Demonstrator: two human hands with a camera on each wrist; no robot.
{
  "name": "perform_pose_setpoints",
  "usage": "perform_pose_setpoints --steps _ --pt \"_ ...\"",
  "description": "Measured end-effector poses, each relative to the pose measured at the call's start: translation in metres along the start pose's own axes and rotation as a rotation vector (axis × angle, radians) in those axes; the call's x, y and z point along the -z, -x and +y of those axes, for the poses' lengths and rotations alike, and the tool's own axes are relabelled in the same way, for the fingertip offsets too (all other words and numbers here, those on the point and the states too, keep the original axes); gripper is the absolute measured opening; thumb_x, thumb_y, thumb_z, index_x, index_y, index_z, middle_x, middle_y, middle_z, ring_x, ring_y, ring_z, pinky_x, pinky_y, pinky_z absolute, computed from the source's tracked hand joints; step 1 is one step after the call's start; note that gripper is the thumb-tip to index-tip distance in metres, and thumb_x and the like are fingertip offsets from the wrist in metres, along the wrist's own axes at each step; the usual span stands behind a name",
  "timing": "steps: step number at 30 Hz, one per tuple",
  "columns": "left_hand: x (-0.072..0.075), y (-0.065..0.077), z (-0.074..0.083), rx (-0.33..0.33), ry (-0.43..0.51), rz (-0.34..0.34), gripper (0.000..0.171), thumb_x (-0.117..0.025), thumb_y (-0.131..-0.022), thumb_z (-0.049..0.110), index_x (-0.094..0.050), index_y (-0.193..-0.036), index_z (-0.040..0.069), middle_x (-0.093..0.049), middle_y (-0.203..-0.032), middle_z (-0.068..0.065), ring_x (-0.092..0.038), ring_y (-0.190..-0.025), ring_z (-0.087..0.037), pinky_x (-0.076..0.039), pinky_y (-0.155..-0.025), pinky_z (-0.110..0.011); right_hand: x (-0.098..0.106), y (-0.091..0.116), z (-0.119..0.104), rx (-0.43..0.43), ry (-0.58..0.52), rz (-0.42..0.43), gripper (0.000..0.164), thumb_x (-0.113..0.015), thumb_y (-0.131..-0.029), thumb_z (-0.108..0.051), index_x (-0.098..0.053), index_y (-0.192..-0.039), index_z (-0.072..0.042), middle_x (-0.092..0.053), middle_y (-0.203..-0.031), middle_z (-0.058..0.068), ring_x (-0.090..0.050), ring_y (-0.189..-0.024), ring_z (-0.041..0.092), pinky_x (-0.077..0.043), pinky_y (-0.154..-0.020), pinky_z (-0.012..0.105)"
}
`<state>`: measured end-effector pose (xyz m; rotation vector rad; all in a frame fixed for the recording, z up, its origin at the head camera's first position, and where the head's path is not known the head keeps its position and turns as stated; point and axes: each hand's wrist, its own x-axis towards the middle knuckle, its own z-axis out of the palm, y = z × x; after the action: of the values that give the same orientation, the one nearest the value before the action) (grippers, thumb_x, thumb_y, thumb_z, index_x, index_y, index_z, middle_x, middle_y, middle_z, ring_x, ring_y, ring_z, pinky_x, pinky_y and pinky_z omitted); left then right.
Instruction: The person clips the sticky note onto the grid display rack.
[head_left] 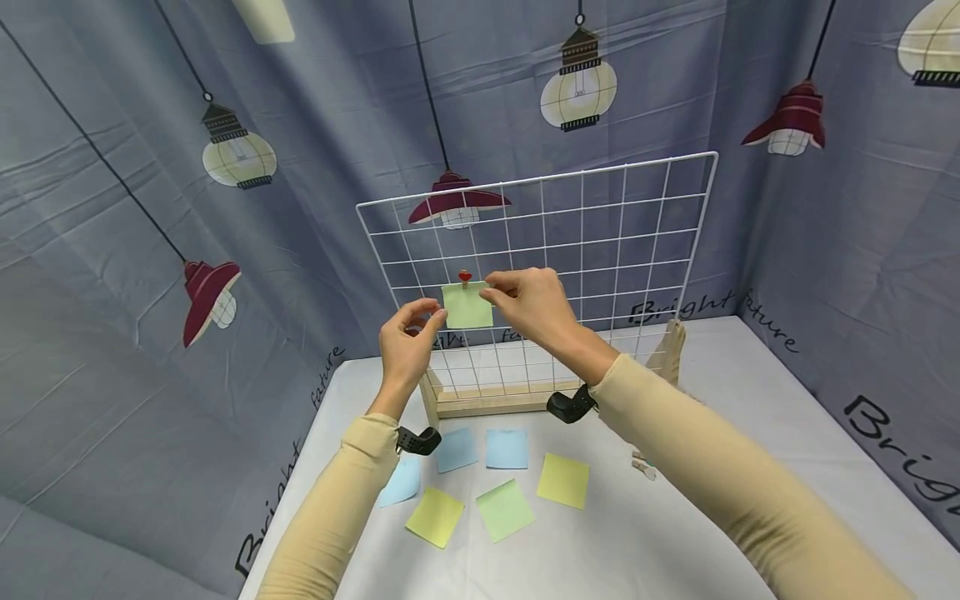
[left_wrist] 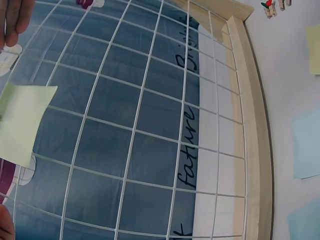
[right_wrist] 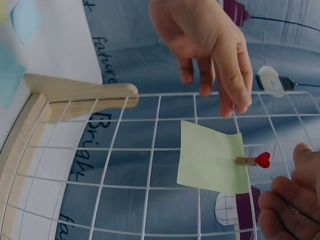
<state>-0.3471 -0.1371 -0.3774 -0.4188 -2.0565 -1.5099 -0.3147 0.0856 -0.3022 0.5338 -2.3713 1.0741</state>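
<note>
A pale green sticky note [head_left: 468, 308] hangs on the white wire grid [head_left: 542, 177]. At its top edge sits a small wooden clothespin [right_wrist: 245, 161] with a red heart [head_left: 465, 276]. My left hand [head_left: 405, 340] is beside the note's left edge, fingers loosely bent. By the upper right corner is my right hand [head_left: 534, 304], its fingers relaxed. The right wrist view shows a gap between the note and the left fingertips [right_wrist: 227, 107], and the right hand [right_wrist: 295, 200] just off the corner near the heart. Neither hand appears to hold anything.
The grid stands in a wooden base [head_left: 495, 403] on a white table [head_left: 600, 550]. In front lie blue notes [head_left: 507, 450], yellow notes [head_left: 564, 481] and another green note [head_left: 506, 510]. Several loose clothespins [head_left: 643, 468] lie by the right forearm. A printed curtain [head_left: 337, 167] hangs behind.
</note>
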Motion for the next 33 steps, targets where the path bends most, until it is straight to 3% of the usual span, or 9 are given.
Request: perform_pose_setpoints --steps 9,16,21,25,29,33 --pt "0.008 0.014 0.009 0.004 0.006 -0.06 0.03 -0.076 -0.095 0.029 -0.075 -0.119 0.011 -0.076 -0.113 -0.006 -0.062 -0.09 -0.011 -0.047 -0.076 -0.022 0.013 0.023 0.012 -0.002 0.0 0.0 0.027 -0.074 -0.097 -0.023 -0.078 -0.118 -0.007 -0.08 -0.106 0.011 -0.078 -0.09 0.025 -0.062 -0.076 0.041" --pt "0.019 0.032 0.046 0.056 -0.008 -0.062 0.024 -0.072 -0.098 0.015 -0.073 -0.119 0.004 -0.074 -0.114 -0.019 -0.059 -0.092 -0.012 -0.043 -0.079 -0.022 0.022 0.04 0.028 -0.01 0.004 0.003 0.025 -0.075 -0.096 -0.022 -0.079 -0.116 -0.007 -0.08 -0.102 0.01 -0.078 -0.088 0.026 -0.062 -0.076 0.043" --pt "0.026 0.037 0.04 0.071 -0.015 -0.067 0.025 -0.072 -0.098 0.017 -0.073 -0.119 0.003 -0.074 -0.113 -0.02 -0.059 -0.092 -0.002 -0.044 -0.082 -0.02 0.029 0.051 0.038 -0.034 -0.004 -0.007 0.027 -0.074 -0.097 -0.022 -0.078 -0.119 -0.007 -0.08 -0.107 0.012 -0.078 -0.091 0.028 -0.062 -0.078 0.044" --pt "0.029 0.041 0.039 0.076 -0.023 -0.075 0.025 -0.071 -0.099 0.016 -0.073 -0.119 0.001 -0.073 -0.113 -0.02 -0.059 -0.093 0.0 -0.045 -0.082 -0.02 0.034 0.061 0.048 -0.065 -0.003 -0.029 0.029 -0.073 -0.097 -0.023 -0.076 -0.121 -0.007 -0.079 -0.111 0.013 -0.077 -0.093 0.029 -0.062 -0.077 0.045" --pt "0.031 0.046 0.037 0.086 -0.027 -0.115 0.028 -0.07 -0.099 0.017 -0.071 -0.121 -0.001 -0.073 -0.116 -0.019 -0.061 -0.097 -0.006 -0.046 -0.084 -0.023 0.039 0.074 0.06 -0.078 0.024 -0.037 0.03 -0.074 -0.097 -0.023 -0.076 -0.122 -0.007 -0.079 -0.11 0.012 -0.077 -0.094 0.03 -0.061 -0.074 0.043" --pt "0.033 0.053 0.035 0.1 -0.027 -0.151 0.028 -0.07 -0.099 0.016 -0.071 -0.123 0.001 -0.073 -0.12 -0.018 -0.065 -0.104 -0.02 -0.048 -0.087 -0.027 0.044 0.084 0.071 -0.064 0.038 -0.026 0.032 -0.075 -0.096 -0.022 -0.075 -0.123 -0.006 -0.079 -0.111 0.013 -0.076 -0.096 0.031 -0.06 -0.072 0.042"
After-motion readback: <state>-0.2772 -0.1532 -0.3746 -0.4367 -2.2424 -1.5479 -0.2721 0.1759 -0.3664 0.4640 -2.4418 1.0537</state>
